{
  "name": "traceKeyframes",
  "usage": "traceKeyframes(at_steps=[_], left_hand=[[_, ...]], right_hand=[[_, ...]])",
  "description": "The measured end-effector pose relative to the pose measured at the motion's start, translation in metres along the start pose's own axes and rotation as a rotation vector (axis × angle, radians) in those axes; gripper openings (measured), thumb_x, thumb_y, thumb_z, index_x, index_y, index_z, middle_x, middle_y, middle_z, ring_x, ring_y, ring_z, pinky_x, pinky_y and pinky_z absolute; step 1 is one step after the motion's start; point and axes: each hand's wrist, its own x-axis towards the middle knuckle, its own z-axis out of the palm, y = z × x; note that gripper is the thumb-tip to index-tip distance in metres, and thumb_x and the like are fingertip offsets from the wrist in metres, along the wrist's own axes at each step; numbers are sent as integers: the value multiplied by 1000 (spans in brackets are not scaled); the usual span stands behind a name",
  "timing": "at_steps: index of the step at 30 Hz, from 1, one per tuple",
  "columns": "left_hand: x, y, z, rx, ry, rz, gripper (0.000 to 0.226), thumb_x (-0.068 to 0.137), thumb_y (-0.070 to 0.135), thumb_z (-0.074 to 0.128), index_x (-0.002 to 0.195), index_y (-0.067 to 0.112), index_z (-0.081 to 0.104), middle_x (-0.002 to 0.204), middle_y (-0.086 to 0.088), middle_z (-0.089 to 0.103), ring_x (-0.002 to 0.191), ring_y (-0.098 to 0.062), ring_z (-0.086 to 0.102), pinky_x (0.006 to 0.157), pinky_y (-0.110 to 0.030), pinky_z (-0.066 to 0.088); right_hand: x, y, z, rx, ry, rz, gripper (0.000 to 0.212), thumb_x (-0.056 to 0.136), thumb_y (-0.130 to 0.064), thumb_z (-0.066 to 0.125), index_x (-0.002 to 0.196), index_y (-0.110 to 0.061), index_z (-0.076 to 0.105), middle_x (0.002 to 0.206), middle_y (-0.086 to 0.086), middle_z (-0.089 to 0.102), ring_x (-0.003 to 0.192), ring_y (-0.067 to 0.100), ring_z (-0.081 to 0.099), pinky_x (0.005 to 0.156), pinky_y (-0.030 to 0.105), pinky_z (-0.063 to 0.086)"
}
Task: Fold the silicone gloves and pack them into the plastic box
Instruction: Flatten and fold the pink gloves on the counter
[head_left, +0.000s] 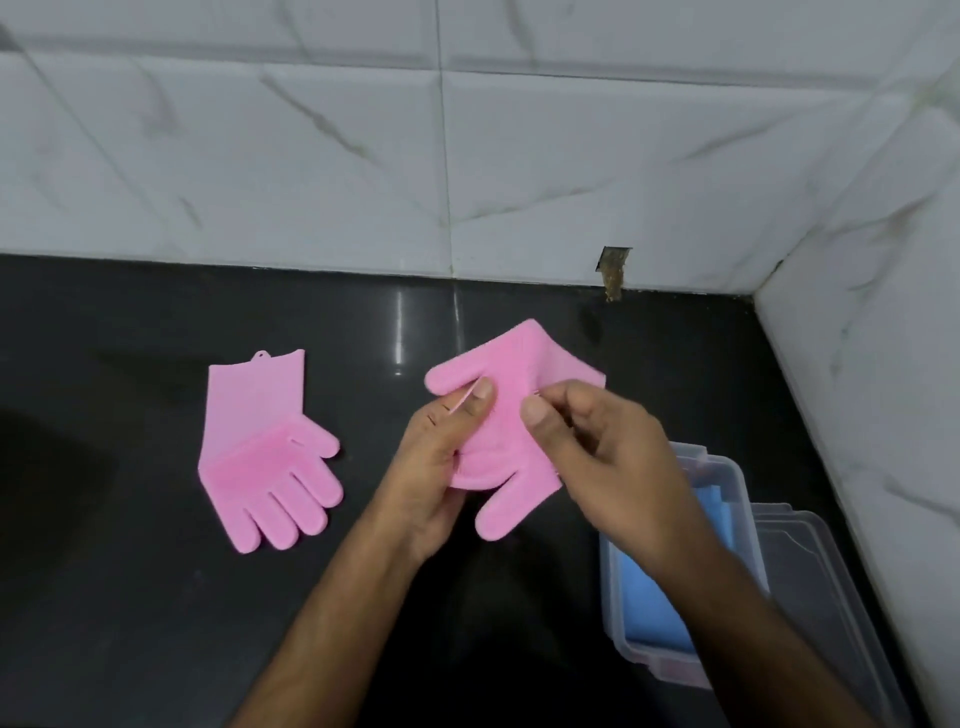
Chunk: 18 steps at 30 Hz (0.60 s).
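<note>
Both hands hold a pink silicone glove (511, 374) above the black counter (130, 597), partly folded. My left hand (441, 462) grips its lower left side, thumb pressing on its face. My right hand (597, 457) pinches the glove's right side between thumb and fingers. A glove finger hangs down between the hands. A second pink glove (265, 447) lies flat on the counter to the left, fingers pointing toward me, cuff toward the wall. The clear plastic box (623, 618) stands at the right, partly hidden by my right forearm, with something blue inside.
A clear lid (826, 587) lies right of the box, against the side wall. White marble-pattern tiles form the back wall (363, 156) and the right wall (883, 312). A small brownish hole (613, 270) marks the back wall's base.
</note>
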Motion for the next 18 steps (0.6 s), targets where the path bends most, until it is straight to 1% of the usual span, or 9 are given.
traceKeyframes(at_steps=[2, 4, 6, 8, 9, 11, 14, 16, 18], left_hand=[[-15, 17, -10, 28, -45, -19, 34, 92, 23, 74, 117, 0, 72, 115, -26, 70, 111, -45, 66, 95, -54, 58], [-30, 35, -18, 68, -113, -81, 22, 86, 18, 74, 105, 8, 75, 99, -17, 70, 92, -31, 70, 73, -40, 61], [-41, 49, -22, 131, -223, -167, 19, 90, 11, 69, 108, 7, 73, 97, -16, 70, 88, -27, 71, 72, -38, 59], [-50, 61, -25, 301, -317, -207, 21, 95, 7, 64, 114, 3, 71, 99, -15, 72, 88, -26, 72, 75, -38, 59], [-53, 67, -26, 401, -356, -216, 22, 96, 7, 63, 116, 1, 71, 100, -15, 72, 89, -26, 72, 76, -38, 58], [-57, 78, -29, 578, -427, -230, 25, 100, 11, 64, 119, -5, 69, 104, -18, 71, 93, -30, 71, 83, -42, 57], [-63, 92, -38, 757, -542, -233, 31, 103, 19, 64, 122, -4, 70, 116, -33, 71, 107, -54, 68, 96, -70, 48], [-64, 99, -45, 789, -578, -205, 30, 103, 18, 65, 123, -4, 70, 120, -38, 68, 109, -52, 67, 98, -69, 46], [-62, 100, -49, 789, -528, -121, 26, 101, 17, 68, 118, -2, 72, 111, -46, 64, 99, -46, 63, 89, -62, 48]], right_hand=[[-17, 0, 4, -48, 9, -46, 45, 94, -70, 44, 78, -34, 65, 71, -15, 66, 68, 6, 63, 62, 32, 51], [-24, 2, 7, -156, 109, -89, 43, 89, -73, 49, 82, -32, 62, 80, -15, 62, 75, 5, 61, 63, 25, 48], [-23, 0, 11, -196, 88, -75, 49, 75, -74, 59, 105, -35, 59, 105, -19, 56, 89, -1, 56, 72, 16, 44], [-21, -2, 15, -204, -102, -76, 81, 66, -74, 62, 134, -33, 48, 133, -15, 47, 112, -2, 51, 91, 21, 46], [-20, -3, 18, -217, -205, -94, 89, 65, -75, 62, 141, -32, 45, 138, -14, 45, 120, 0, 49, 98, 24, 45], [-22, -7, 25, -195, -369, -101, 82, 65, -77, 62, 135, -36, 49, 129, -21, 55, 118, 1, 55, 95, 25, 52], [-30, -6, 36, -148, -476, -64, 67, 65, -81, 63, 120, -43, 58, 110, -22, 67, 102, 0, 66, 83, 29, 60], [-35, -3, 41, -126, -487, -70, 60, 64, -84, 64, 109, -44, 66, 102, -17, 73, 92, 3, 69, 79, 33, 61], [-40, -1, 46, -39, -488, -39, 59, 65, -83, 67, 104, -37, 71, 97, -13, 76, 87, 9, 73, 76, 39, 62]])
